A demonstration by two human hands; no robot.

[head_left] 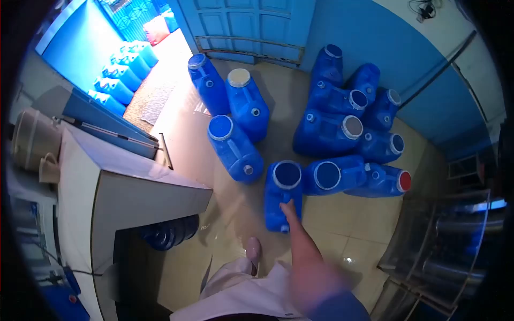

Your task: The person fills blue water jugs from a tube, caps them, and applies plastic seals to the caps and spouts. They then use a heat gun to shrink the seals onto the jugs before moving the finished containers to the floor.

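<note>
1. My right grip (289, 209) curled round the handle (287, 196) of a blue jerrycan (274, 213), right of the desk (147, 200).
2. My left grip: out of view, cannot tell.
3. Red-capped jerrycan (379, 183): farther right of the desk.

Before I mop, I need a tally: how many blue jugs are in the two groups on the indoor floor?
12: three jugs on the left; one under the right hand; eight more to its right, in rough front-to-back pairs. Others may be hidden.
</note>
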